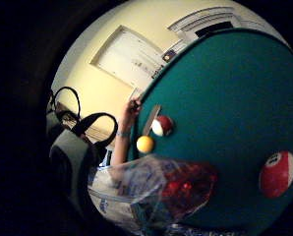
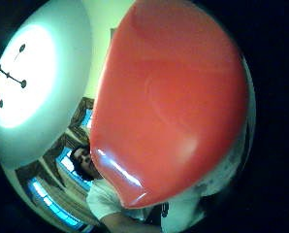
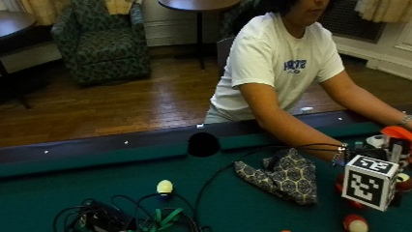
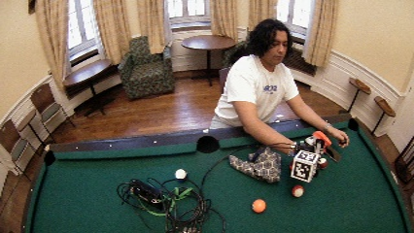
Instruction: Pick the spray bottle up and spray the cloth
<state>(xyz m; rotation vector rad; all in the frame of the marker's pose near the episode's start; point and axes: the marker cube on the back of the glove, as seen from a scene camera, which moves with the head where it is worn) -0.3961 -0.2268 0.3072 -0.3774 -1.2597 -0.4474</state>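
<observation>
spray bottle (image 4: pixel 319 140): orange-red head, clear body. we find it at the person's right side of the green felt desk (image 3: pixel 77 183), lifted just above the felt, beside the cloth. in the thumb-side palm view the red head (image 2: pixel 171 102) fills most of the frame, so it sits close against the palm; in the little-finger-side view the clear body with red parts inside (image 1: pixel 161 189) shows above the felt.

right hand (image 3: pixel 380 151): black glove, mostly hidden behind other gear in the outside view. the grip itself is not shown plainly (we cannot tell how far the fingers curl, or whether they close round the bottle).

cloth (image 3: pixel 283 176): dark with a pale repeating pattern, crumpled on the felt just beside the right forearm, apart from the bottle.

left hand (image 4: pixel 339 141): bare, with a wristband, reaching to the felt on the far side of the bottle.

billiard balls: one white (image 4: pixel 181 174), one orange (image 4: pixel 259 206), one red-and-white (image 4: pixel 298 191), all resting on the felt, well apart from each other.

cable bundle (image 4: pixel 165 199): black and green leads heaped on the felt, well apart from the cloth; one lead runs toward the gloved hand.

corner and side pockets: one side pocket (image 3: pixel 203 144) at the rail near the person.
</observation>
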